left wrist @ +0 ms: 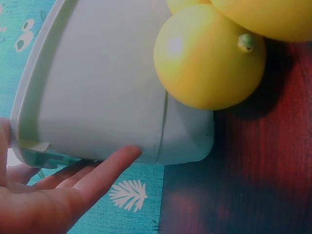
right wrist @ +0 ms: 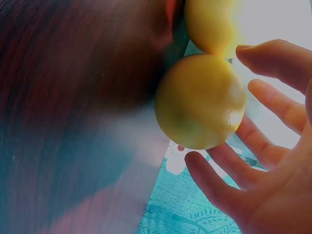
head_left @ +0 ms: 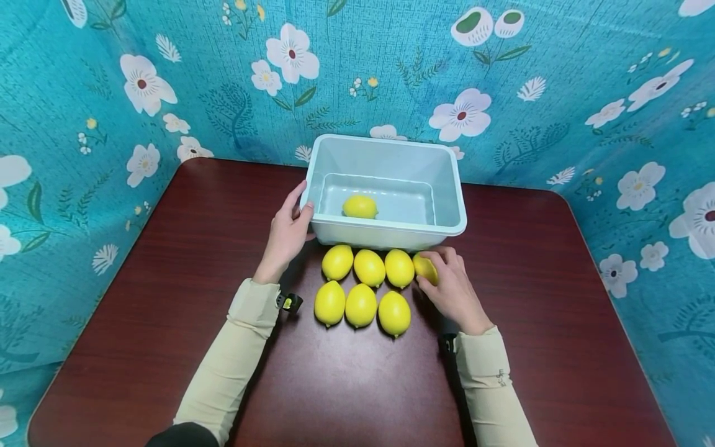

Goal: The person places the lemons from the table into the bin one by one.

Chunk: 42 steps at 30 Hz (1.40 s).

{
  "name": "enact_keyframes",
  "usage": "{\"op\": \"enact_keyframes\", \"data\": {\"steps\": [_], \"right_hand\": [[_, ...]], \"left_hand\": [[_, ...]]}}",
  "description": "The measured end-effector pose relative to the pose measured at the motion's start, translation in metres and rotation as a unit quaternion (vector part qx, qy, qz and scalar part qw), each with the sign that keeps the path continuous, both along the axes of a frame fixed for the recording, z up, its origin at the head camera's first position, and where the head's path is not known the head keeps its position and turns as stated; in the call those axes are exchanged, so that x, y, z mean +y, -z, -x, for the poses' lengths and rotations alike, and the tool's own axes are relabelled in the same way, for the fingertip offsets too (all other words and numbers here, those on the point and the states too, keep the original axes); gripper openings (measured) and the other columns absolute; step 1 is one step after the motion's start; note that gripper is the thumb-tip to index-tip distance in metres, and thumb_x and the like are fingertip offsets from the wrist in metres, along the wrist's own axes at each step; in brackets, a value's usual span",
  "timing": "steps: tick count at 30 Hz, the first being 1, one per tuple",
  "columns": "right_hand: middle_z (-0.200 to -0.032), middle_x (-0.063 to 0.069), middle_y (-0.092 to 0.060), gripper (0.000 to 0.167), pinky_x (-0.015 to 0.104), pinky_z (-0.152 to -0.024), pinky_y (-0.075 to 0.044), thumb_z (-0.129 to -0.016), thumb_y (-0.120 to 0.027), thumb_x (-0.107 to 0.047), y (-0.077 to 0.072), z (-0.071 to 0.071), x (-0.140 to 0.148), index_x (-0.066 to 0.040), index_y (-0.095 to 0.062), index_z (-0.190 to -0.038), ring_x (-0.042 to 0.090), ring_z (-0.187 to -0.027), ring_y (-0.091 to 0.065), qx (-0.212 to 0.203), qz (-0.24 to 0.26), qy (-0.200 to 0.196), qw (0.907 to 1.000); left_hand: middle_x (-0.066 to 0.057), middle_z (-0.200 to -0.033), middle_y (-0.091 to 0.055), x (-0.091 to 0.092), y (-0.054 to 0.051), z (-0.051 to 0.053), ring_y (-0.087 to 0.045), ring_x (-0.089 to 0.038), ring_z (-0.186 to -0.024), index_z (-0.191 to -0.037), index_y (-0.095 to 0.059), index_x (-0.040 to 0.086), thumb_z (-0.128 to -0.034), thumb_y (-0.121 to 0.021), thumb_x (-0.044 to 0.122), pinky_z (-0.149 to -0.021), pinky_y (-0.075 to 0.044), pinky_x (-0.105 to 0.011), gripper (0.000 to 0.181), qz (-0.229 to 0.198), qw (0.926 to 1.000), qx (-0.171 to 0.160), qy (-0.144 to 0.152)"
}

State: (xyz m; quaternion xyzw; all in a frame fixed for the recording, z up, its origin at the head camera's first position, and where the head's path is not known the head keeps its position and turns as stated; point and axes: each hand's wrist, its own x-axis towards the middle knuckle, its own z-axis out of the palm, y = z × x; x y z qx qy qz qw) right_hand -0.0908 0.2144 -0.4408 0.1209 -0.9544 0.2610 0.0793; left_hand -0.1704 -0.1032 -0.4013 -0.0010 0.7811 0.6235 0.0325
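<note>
A pale blue-grey plastic bin [head_left: 385, 234] stands at the back of the table, with one lemon [head_left: 360, 207] lying inside. My left hand [head_left: 286, 239] holds the bin's left end, thumb over the rim and fingers along the outer wall. In front of the bin lie several lemons in two rows, among them a near-row lemon [head_left: 394, 313]. My right hand [head_left: 451, 287] is around the rightmost back-row lemon [right wrist: 200, 101]. In the right wrist view its fingers are spread beside and behind that lemon, and the thumb stands apart from it.
The dark red-brown wooden table [head_left: 167, 298] has rounded back corners. Teal floral cloth [head_left: 385, 68] hangs behind and along both sides, close to the bin's back. A black strap device [head_left: 289, 303] sits on the left wrist.
</note>
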Motion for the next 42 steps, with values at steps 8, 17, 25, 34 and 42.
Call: {"op": "enact_keyframes", "data": {"steps": [8, 17, 25, 34, 42], "right_hand": [[-0.126, 0.019, -0.045, 0.043, 0.050, -0.090, -0.044, -0.083, -0.072, -0.010, 0.0007, 0.0005, -0.0015, -0.006, -0.060, -0.124, 0.039, -0.112, -0.042, -0.004, -0.018, 0.000, 0.9998], [-0.126, 0.018, -0.044, 0.041, 0.049, -0.078, -0.048, -0.081, -0.073, -0.013, 0.0020, 0.0004, -0.0018, -0.010, -0.061, -0.120, 0.038, -0.108, -0.041, -0.020, -0.025, 0.035, 0.9989], [-0.124, 0.016, -0.041, 0.042, 0.050, -0.069, -0.049, -0.079, -0.077, -0.020, 0.0031, -0.0001, -0.0023, -0.011, -0.059, -0.117, 0.036, -0.106, -0.040, -0.050, -0.026, 0.069, 0.9960], [-0.124, 0.021, -0.039, 0.042, 0.049, -0.078, -0.047, -0.080, -0.074, -0.012, 0.0021, -0.0019, 0.0003, -0.008, -0.058, -0.119, 0.040, -0.107, -0.039, -0.060, -0.007, 0.064, 0.9962], [-0.127, 0.022, -0.037, 0.043, 0.049, -0.083, -0.045, -0.081, -0.071, -0.009, 0.0025, -0.0016, 0.0003, -0.006, -0.057, -0.121, 0.041, -0.106, -0.040, -0.072, 0.005, 0.057, 0.9957]], "left_hand": [[-0.003, -0.152, -0.041, -0.0007, 0.0050, 0.0008, -0.054, -0.031, -0.124, -0.150, -0.027, 0.042, -0.1010, -0.046, 0.038, -0.086, -0.054, -0.053, 0.053, -0.001, 1.0000, 0.007, -0.001], [-0.005, -0.151, -0.043, -0.0009, 0.0041, -0.0005, -0.056, -0.031, -0.122, -0.150, -0.029, 0.041, -0.1011, -0.046, 0.038, -0.084, -0.055, -0.053, 0.051, -0.001, 0.9999, 0.016, -0.003], [-0.006, -0.151, -0.042, -0.0003, 0.0037, -0.0008, -0.056, -0.031, -0.122, -0.150, -0.029, 0.041, -0.1011, -0.046, 0.037, -0.083, -0.055, -0.051, 0.052, -0.001, 0.9999, 0.016, -0.002], [-0.007, -0.152, -0.042, -0.0007, 0.0042, -0.0004, -0.056, -0.030, -0.122, -0.150, -0.029, 0.040, -0.1012, -0.045, 0.038, -0.083, -0.056, -0.051, 0.052, -0.003, 0.9998, 0.017, -0.002], [-0.007, -0.152, -0.042, -0.0002, 0.0035, -0.0007, -0.056, -0.030, -0.122, -0.150, -0.029, 0.040, -0.1012, -0.045, 0.038, -0.082, -0.056, -0.050, 0.052, 0.001, 0.9999, 0.015, -0.004]]}}
